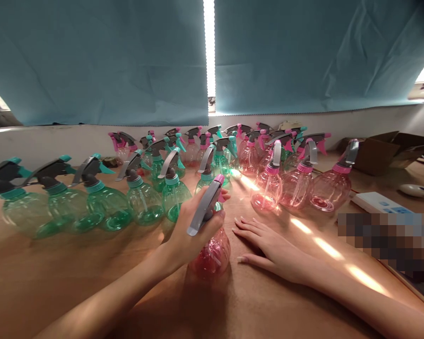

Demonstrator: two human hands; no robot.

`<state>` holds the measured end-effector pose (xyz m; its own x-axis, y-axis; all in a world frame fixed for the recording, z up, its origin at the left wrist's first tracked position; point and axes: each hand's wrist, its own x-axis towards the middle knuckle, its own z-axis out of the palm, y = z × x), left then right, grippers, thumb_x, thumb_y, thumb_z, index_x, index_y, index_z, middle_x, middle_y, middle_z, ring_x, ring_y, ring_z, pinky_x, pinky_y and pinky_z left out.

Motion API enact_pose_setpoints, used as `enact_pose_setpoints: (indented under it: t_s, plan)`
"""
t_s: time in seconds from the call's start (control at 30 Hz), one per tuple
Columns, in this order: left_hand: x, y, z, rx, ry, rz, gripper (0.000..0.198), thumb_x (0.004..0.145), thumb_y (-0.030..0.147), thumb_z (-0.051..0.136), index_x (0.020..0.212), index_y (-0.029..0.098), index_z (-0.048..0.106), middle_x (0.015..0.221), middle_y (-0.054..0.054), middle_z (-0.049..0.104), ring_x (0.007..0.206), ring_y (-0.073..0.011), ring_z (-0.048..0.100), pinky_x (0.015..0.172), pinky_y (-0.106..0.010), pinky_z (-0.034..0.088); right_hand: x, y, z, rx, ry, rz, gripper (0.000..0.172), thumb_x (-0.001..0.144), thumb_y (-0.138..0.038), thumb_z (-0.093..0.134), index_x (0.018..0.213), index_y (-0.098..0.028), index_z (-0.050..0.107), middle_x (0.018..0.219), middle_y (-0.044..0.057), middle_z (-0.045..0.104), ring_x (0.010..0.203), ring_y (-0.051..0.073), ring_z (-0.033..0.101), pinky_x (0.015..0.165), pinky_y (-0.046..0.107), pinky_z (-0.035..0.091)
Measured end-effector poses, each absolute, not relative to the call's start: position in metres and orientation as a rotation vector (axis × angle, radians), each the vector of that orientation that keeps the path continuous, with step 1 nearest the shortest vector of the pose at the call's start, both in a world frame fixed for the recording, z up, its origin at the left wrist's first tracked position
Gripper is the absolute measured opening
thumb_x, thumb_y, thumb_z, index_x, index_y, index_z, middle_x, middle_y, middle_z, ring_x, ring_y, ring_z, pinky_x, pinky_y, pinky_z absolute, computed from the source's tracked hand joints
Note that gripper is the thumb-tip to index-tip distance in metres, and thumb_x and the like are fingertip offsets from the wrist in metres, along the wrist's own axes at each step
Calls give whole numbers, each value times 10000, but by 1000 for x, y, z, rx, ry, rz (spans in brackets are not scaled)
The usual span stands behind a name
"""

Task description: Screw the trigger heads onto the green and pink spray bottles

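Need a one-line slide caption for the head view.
Left hand holds a pink spray bottle near its top; right hand lies on the table, green bottles lined up left.

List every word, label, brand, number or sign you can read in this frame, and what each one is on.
No readable text anywhere.
Pink spray bottle in the left hand: no lettering visible.
Green spray bottles and cardboard box: none legible.
White box-shaped item at the right: blue marks, too small and blurred to read.
The area just below it is pixelated, so nothing can be read there.
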<state>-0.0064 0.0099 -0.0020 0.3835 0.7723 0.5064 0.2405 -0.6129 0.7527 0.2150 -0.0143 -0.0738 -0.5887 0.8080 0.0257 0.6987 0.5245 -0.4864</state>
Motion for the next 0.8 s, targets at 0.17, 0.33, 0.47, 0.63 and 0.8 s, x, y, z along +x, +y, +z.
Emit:
enact_pose_setpoints:
  t_s: [0.17, 0.33, 0.47, 0.63, 0.8]
  plan:
    - [-6, 10, -3, 2125, 871, 1233, 182, 795, 122, 497, 938, 210, 565, 742, 25, 473, 623, -131, 399, 595, -288, 347, 215, -14, -73, -1280, -2525, 627, 723, 947, -621, 449, 1479, -132, 422, 1566, 136, 328, 1465, 315, 254, 1193, 553, 201]
    - [-6, 7, 2, 2181, 884, 1211, 230, 745, 101, 476, 932, 197, 568, 762, 11, 523, 621, -134, 436, 594, -296, 365, 215, -15, -73, -1282, -2517, 635, 730, 947, -630, 438, 1482, -134, 418, 1567, 135, 327, 1464, 309, 258, 1197, 543, 202]
    - [-7, 8, 5, 2175, 869, 1205, 226, 739, 118, 478, 931, 193, 572, 792, -4, 561, 629, -138, 472, 608, -304, 386, 215, -15, -76, -1282, -2511, 619, 725, 946, -634, 435, 1477, -142, 429, 1568, 129, 330, 1466, 304, 252, 1199, 532, 201]
    - [-7, 9, 5, 2159, 841, 1202, 201, 718, 98, 479, 880, 194, 549, 834, -11, 587, 699, -150, 533, 662, -307, 426, 216, -14, -79, -1255, -2480, 620, 704, 939, -626, 462, 1466, -158, 452, 1556, 131, 360, 1458, 311, 275, 1195, 536, 213]
    - [-7, 8, 5, 2107, 825, 1186, 144, 752, 107, 504, 861, 197, 535, 822, -6, 592, 731, -159, 569, 694, -313, 456, 216, -15, -79, -1251, -2463, 627, 699, 936, -626, 471, 1469, -174, 449, 1554, 131, 362, 1456, 316, 278, 1190, 548, 211]
